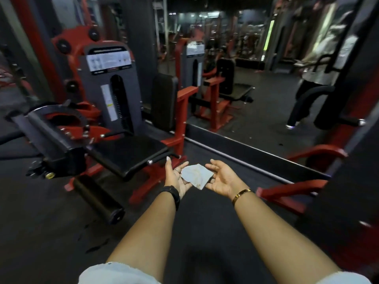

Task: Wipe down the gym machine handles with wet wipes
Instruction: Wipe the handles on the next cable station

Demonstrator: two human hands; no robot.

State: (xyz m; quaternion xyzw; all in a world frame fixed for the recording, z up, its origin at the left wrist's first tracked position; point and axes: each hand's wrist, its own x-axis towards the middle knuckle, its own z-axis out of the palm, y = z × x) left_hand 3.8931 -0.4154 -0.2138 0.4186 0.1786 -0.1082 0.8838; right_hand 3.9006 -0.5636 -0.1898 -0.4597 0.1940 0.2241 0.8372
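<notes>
Wipe stained, resting across left hand and right hand, both open; fold clean side out before seat handle.

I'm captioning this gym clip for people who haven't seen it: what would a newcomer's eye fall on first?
First, the left hand and right hand held out palm-up at centre, with a stained wet wipe lying across them. Next, the red-and-black gym machine to the left, its black handle just beyond the left hand's fingers. Ahead, a wall mirror reflects the gym.
</notes>
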